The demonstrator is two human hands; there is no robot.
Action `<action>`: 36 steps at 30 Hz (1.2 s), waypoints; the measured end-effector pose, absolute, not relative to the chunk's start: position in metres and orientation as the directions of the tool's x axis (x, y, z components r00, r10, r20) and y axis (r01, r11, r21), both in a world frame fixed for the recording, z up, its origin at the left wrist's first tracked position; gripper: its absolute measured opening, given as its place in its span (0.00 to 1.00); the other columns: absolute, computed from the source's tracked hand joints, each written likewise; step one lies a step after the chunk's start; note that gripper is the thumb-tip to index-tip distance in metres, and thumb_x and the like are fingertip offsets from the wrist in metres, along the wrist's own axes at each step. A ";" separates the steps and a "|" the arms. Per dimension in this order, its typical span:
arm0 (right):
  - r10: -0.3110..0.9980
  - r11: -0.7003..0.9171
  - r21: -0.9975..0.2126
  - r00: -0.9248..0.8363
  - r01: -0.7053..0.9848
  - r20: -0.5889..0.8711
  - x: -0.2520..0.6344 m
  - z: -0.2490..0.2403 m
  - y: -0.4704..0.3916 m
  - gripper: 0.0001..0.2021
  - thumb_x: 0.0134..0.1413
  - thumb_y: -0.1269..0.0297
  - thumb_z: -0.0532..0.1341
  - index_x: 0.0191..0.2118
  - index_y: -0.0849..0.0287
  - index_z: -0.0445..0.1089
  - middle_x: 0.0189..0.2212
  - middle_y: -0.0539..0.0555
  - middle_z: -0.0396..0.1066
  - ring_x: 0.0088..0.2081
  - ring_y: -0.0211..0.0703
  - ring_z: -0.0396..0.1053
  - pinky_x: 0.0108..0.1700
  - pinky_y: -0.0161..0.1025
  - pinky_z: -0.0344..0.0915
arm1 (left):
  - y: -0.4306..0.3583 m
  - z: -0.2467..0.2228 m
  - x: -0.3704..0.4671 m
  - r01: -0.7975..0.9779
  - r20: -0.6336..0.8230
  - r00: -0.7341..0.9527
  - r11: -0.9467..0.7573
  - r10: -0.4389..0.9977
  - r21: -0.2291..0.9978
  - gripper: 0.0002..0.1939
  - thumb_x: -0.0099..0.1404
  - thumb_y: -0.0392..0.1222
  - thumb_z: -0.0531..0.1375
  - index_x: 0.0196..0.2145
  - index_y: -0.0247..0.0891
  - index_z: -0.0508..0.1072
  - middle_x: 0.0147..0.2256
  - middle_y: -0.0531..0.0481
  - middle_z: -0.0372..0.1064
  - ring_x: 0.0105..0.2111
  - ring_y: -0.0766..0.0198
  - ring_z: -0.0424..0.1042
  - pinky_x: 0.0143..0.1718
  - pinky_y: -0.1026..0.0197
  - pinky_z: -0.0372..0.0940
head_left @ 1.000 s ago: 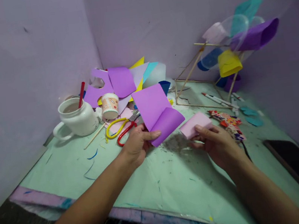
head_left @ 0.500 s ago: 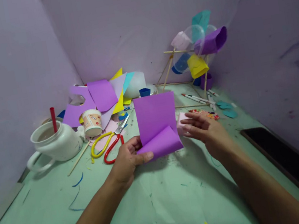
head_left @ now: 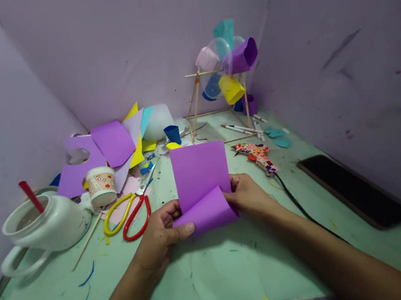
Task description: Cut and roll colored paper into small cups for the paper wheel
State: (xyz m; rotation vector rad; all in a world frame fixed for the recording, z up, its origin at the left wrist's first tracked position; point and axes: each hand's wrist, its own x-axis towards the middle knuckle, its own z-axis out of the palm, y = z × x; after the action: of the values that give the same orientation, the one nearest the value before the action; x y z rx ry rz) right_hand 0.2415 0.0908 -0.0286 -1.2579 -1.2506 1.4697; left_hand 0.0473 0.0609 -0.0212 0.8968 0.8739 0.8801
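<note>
A purple sheet of paper (head_left: 201,170) stands in front of me with its lower part folded up and over toward me. My left hand (head_left: 163,235) is closed on the lower left corner, thumb on the folded part and fingers behind. My right hand (head_left: 248,194) grips the right edge at the fold; its thumb goes into the fold's opening and some fingertips are hidden. The pale pink piece held by the right hand before is out of sight now. Scissors (head_left: 135,209) with yellow and red handles lie to the left.
At left are a white teapot-like pot (head_left: 57,227) with a red stick, a paper cup (head_left: 101,186) and paper scraps (head_left: 113,144). A wheel of paper cups on a stick frame (head_left: 218,72) stands behind. A floral glue gun (head_left: 257,153) with a cord and a phone (head_left: 353,188) lie right.
My right hand has moved in from beside the paper to its right edge, and the pale pink piece no longer shows. The view has shifted right, uncovering the glue gun.
</note>
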 end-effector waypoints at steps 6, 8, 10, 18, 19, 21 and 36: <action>0.979 -0.162 -0.986 -0.121 0.028 -0.165 0.240 -0.024 0.088 0.04 0.38 0.70 0.60 0.20 0.61 0.63 0.15 0.48 0.63 0.19 0.37 0.64 0.20 0.32 0.60 | 0.061 -0.020 0.050 -0.277 -0.237 0.370 0.351 0.898 0.894 0.20 0.47 0.40 0.66 0.41 0.36 0.74 0.37 0.44 0.74 0.35 0.58 0.72 0.38 0.60 0.64; 0.985 -0.137 -0.989 -0.102 0.058 -0.142 0.239 -0.021 0.085 0.04 0.38 0.69 0.60 0.21 0.61 0.65 0.17 0.49 0.65 0.20 0.38 0.64 0.21 0.32 0.60 | 0.060 -0.019 0.050 -0.283 -0.239 0.353 0.347 0.904 0.894 0.20 0.48 0.40 0.66 0.41 0.36 0.73 0.37 0.43 0.74 0.36 0.57 0.73 0.39 0.59 0.64; 0.993 -0.069 -0.993 -0.093 0.094 -0.078 0.238 -0.015 0.081 0.03 0.38 0.68 0.61 0.23 0.62 0.67 0.20 0.50 0.67 0.22 0.37 0.64 0.23 0.33 0.61 | 0.060 -0.019 0.050 -0.276 -0.251 0.335 0.349 0.908 0.895 0.22 0.46 0.39 0.67 0.42 0.36 0.73 0.37 0.43 0.74 0.37 0.55 0.73 0.39 0.58 0.65; 0.920 0.116 -0.943 -0.324 -0.311 0.220 0.245 0.009 0.062 0.23 0.48 0.46 0.59 0.40 0.62 0.71 0.33 0.56 0.71 0.34 0.43 0.68 0.36 0.38 0.65 | 0.060 -0.018 0.036 -0.355 -0.223 0.403 0.376 0.888 0.856 0.29 0.37 0.34 0.70 0.41 0.39 0.74 0.38 0.45 0.74 0.33 0.56 0.74 0.34 0.60 0.67; 0.927 0.114 -0.919 -0.292 -0.377 0.235 0.247 0.008 0.062 0.25 0.51 0.44 0.55 0.40 0.62 0.71 0.34 0.56 0.71 0.34 0.43 0.68 0.37 0.38 0.65 | 0.059 -0.018 0.035 -0.354 -0.226 0.396 0.375 0.890 0.856 0.29 0.36 0.34 0.70 0.40 0.40 0.74 0.36 0.46 0.75 0.31 0.57 0.73 0.33 0.61 0.67; 0.940 0.103 -0.881 -0.245 -0.462 0.239 0.250 0.007 0.062 0.26 0.53 0.42 0.51 0.40 0.62 0.72 0.33 0.57 0.72 0.34 0.42 0.69 0.37 0.39 0.65 | 0.059 -0.017 0.034 -0.350 -0.249 0.357 0.376 0.900 0.858 0.28 0.35 0.33 0.71 0.38 0.41 0.76 0.32 0.49 0.75 0.29 0.60 0.73 0.32 0.63 0.67; 0.898 0.135 -0.963 -0.383 -0.232 0.218 0.252 0.013 0.060 0.14 0.46 0.63 0.59 0.40 0.61 0.71 0.34 0.53 0.71 0.34 0.40 0.66 0.33 0.35 0.63 | 0.060 -0.009 0.041 -0.337 -0.295 0.379 0.428 0.877 0.839 0.24 0.35 0.38 0.71 0.35 0.41 0.76 0.23 0.53 0.72 0.21 0.66 0.69 0.24 0.67 0.66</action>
State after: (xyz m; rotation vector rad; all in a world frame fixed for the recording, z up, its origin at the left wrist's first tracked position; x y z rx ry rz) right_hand 0.2519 0.0596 0.0134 -0.6967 -1.4251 1.4484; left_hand 0.0408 0.0605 -0.0093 0.7669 0.8397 0.8811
